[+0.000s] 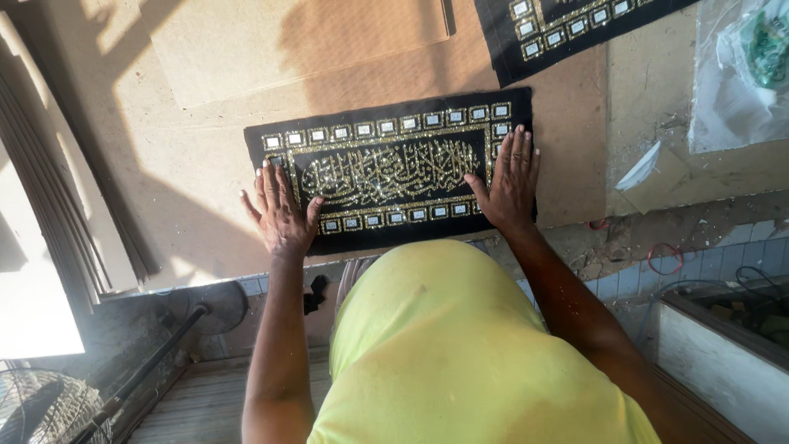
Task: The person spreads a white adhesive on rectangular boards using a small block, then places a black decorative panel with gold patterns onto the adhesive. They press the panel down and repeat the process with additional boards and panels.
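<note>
1. While sunlight falls across the brown board tabletop (205, 164), a person in a yellow shirt (460, 353) leans over it with both hands pressed down on a black cloth panel (386, 168).
2. That panel is a long rectangle with glittering gold script in its middle and a border of small silver squares; it lies flat near the table's near edge, about the middle of the scene.
3. On the left end of the panel rests the left hand (281, 215), palm down, its fingers (271, 182) spread open and flat, gripping nothing; part of the hand lies on the bare board beside the cloth.
4. At the right end, the right hand (511, 185) lies palm down too, fingers (519, 148) straight and close together, thumb out to the left, holding nothing.
5. Farther off and to the right, a second black panel (575, 29) with the same silver squares shows only in part at the top edge.
6. A flat sheet of brown board (288, 41) lies at the far left of the table.
7. Crumpled clear plastic (740, 74) sits at the far right.
</note>
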